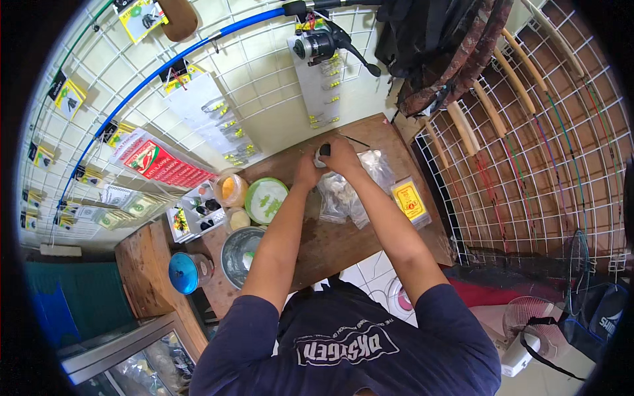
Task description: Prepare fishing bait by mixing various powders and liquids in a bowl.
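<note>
My left hand (308,172) and my right hand (343,156) meet over the wooden table (317,237). Between them is a small whitish object (323,159) with a black part at its top, mostly covered by fingers; it may be a small container. Clear plastic bags (340,194) of pale lumps lie just below my right hand, partly under the forearm. To the left of my left forearm stands a green-rimmed bowl (284,190) of white powder. A grey bowl (229,257) sits nearer me, partly behind that forearm.
A jar with orange contents (229,189), a small tub of beige powder (238,220), a compartment tray (184,232) and a blue-topped container (182,272) stand left. A yellow-labelled packet (410,200) lies right. Wire grids hold a blue fishing rod (163,79) and wooden-handled rods (490,109).
</note>
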{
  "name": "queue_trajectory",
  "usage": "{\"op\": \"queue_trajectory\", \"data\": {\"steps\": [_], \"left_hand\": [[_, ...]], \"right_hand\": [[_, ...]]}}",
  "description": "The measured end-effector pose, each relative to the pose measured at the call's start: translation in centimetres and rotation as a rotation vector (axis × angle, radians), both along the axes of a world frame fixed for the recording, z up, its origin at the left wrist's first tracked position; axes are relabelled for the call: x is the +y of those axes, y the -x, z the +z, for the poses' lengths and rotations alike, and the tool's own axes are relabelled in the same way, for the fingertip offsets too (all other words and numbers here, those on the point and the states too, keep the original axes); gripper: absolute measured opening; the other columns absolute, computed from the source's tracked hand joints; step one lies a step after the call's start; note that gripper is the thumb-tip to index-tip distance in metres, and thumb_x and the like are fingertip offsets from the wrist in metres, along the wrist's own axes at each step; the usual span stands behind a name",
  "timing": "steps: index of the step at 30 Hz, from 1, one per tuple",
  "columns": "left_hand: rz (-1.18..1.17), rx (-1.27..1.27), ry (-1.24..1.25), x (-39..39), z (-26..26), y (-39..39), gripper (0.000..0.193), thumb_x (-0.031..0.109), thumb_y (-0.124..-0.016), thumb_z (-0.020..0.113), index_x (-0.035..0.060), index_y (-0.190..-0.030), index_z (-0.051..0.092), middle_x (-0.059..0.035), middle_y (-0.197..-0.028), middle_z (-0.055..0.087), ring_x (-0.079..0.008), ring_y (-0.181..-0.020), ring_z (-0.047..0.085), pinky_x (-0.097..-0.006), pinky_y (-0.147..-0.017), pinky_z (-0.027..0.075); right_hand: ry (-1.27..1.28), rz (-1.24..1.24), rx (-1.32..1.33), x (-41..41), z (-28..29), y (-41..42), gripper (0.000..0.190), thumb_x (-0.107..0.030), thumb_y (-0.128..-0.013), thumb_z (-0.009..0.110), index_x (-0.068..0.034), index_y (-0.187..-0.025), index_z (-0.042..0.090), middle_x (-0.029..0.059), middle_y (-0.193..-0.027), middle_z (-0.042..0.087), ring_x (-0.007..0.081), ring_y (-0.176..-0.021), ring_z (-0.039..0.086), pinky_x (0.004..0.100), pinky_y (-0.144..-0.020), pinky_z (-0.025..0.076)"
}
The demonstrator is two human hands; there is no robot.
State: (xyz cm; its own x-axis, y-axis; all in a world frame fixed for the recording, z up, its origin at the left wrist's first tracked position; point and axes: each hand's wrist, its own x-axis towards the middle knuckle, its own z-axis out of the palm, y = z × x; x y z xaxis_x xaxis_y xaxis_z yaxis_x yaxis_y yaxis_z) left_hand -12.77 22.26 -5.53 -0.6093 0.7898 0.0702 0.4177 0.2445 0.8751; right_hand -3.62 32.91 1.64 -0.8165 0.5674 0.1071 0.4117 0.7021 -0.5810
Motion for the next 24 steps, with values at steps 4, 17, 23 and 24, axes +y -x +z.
{"op": "queue_trajectory", "data": {"steps": [4, 17, 23, 24], "left_hand": [[0.0, -0.02, -0.119, -1.8, 2.3, -0.4, 0.068, 0.018, -0.062, 0.088, 0.0017, -0.121, 0.058, -0.0217, -0.117, 0.064, -0.0355, -0.106, 0.064, -0.0437, -0.089, 0.05], [0.244, 0.015, -0.363, -22.2, 16.2, -5.1, 0.065, 0.018, -0.057, 0.09, 0.0028, -0.111, 0.057, -0.0101, -0.108, 0.065, -0.0195, -0.095, 0.062, -0.0348, -0.085, 0.049], [0.121, -0.154, -0.371, -30.9, 18.1, -3.1, 0.064, 0.024, -0.057, 0.09, 0.0011, -0.108, 0.059, -0.0089, -0.1, 0.067, -0.0198, -0.091, 0.063, -0.0337, -0.084, 0.05], [0.071, -0.235, -0.39, -32.0, 18.1, -2.6, 0.064, 0.023, -0.057, 0.09, 0.0007, -0.109, 0.059, -0.0079, -0.098, 0.067, -0.0187, -0.09, 0.064, -0.0326, -0.083, 0.05]], "right_hand": [[0.024, 0.042, 0.115, -1.3, 5.4, -2.0, 0.04, -0.022, -0.069, 0.08, 0.002, -0.099, 0.069, 0.0237, -0.095, 0.067, 0.0381, -0.093, 0.066, 0.0437, -0.082, 0.053], [0.038, 0.47, 0.37, -19.3, 21.2, -3.0, 0.035, -0.022, -0.075, 0.077, 0.006, -0.092, 0.066, 0.0226, -0.089, 0.06, 0.0411, -0.082, 0.061, 0.0435, -0.074, 0.05], [0.039, 0.941, 0.302, -23.7, 22.7, -0.4, 0.037, -0.02, -0.081, 0.073, 0.002, -0.108, 0.064, 0.0203, -0.099, 0.061, 0.0395, -0.09, 0.061, 0.0424, -0.078, 0.048], [0.041, 1.056, 0.311, -23.8, 22.7, 0.3, 0.037, -0.02, -0.082, 0.073, 0.002, -0.111, 0.063, 0.0199, -0.1, 0.061, 0.0393, -0.09, 0.061, 0.0426, -0.078, 0.048]]}}
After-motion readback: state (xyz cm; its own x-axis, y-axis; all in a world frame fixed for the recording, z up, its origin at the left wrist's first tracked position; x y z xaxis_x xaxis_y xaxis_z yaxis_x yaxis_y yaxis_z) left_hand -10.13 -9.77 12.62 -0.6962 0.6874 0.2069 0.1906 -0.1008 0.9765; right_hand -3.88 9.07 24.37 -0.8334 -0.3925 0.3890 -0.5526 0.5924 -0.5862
